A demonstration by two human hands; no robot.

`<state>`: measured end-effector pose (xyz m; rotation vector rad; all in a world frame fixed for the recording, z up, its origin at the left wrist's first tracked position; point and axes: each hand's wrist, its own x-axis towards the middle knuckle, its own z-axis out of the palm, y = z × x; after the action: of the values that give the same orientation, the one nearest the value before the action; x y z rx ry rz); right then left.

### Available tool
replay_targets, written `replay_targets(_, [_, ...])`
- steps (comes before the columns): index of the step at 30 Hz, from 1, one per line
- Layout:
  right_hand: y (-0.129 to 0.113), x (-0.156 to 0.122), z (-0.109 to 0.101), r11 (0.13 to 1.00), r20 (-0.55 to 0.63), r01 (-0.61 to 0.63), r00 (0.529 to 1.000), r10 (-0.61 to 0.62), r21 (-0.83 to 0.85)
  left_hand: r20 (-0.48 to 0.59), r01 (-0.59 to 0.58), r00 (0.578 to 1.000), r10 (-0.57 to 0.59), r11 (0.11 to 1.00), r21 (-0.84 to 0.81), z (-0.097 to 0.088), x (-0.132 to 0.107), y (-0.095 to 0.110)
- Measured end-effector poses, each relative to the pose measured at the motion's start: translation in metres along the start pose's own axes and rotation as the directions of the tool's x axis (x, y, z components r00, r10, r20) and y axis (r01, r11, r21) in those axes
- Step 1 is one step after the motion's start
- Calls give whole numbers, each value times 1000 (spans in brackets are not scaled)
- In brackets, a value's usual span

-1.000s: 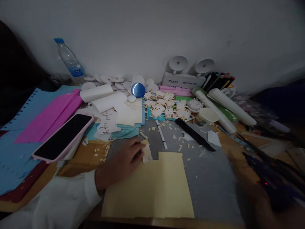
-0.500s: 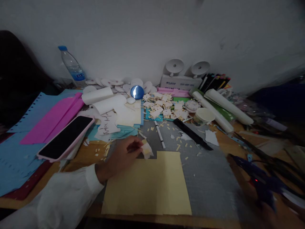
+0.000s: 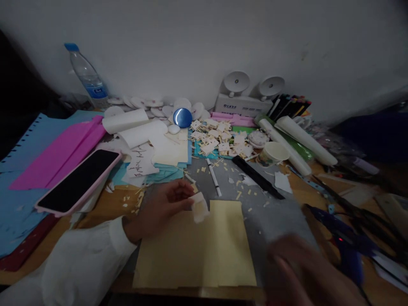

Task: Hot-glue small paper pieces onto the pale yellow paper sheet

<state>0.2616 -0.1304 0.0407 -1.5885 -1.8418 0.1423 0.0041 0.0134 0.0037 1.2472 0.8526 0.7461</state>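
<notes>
My left hand (image 3: 165, 206) pinches a small whitish paper piece (image 3: 199, 207) between thumb and fingers, just above the top edge of a yellow paper sheet (image 3: 194, 255). The sheet lies on the grey mat at the table's front and has a notch cut from its upper edge. At the lower right, my right hand (image 3: 306, 267) is smeared by motion, over the mat to the right of the sheet; its fingers cannot be made out clearly. A blue glue gun (image 3: 346, 246) with a red light lies to the right of that hand.
A white marker (image 3: 213, 177) and a black strip (image 3: 257, 177) lie on the grey mat (image 3: 277, 221) among scraps. Behind are a pile of small cream card figures (image 3: 212, 138) and a paper cup (image 3: 272, 154). A phone (image 3: 79, 180) and a water bottle (image 3: 86, 76) stand left.
My right hand has moved left from the glue gun, which stays at the right, to above the mat. The paper piece in my left hand has turned and shifted slightly toward me.
</notes>
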Motion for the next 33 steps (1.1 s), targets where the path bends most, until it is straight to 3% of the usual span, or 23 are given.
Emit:
replay_targets(2, [-13,43,20,943,216,-117,975,49,312,9,36,999,-36,999,-8,2,-3,4])
replay_targets(4, [-19,76,44,792,434,-305,899,57,528,24,87,996,-86,996,-21,4,-6,9])
replay_targets(6, [-19,92,67,644,588,-458,809,16,613,54,139,989,-136,989,-48,5,-9,13])
replay_targets(8, [-15,92,84,526,664,-551,747,-36,648,87,166,983,-160,984,-65,5,-10,14])
replay_targets(10, [-12,84,95,438,697,-609,714,-60,661,116,178,979,-169,982,-70,4,-11,12])
replay_targets(13, [-10,72,101,380,726,-663,687,-34,645,135,199,973,-184,974,-107,2,-11,6])
replay_targets(18, [-12,70,100,341,717,-678,697,15,651,164,274,953,-257,957,-93,2,-10,5])
replay_targets(21, [-14,71,98,315,705,-663,709,-25,679,185,293,943,-276,954,-68,5,-10,8])
replay_targets(27, [-12,65,100,51,712,-712,694,-108,701,203,300,941,-271,944,-134,8,-11,11])
replay_targets(33, [-15,66,101,36,745,-748,655,-122,663,211,292,942,-261,947,-133,5,-12,11])
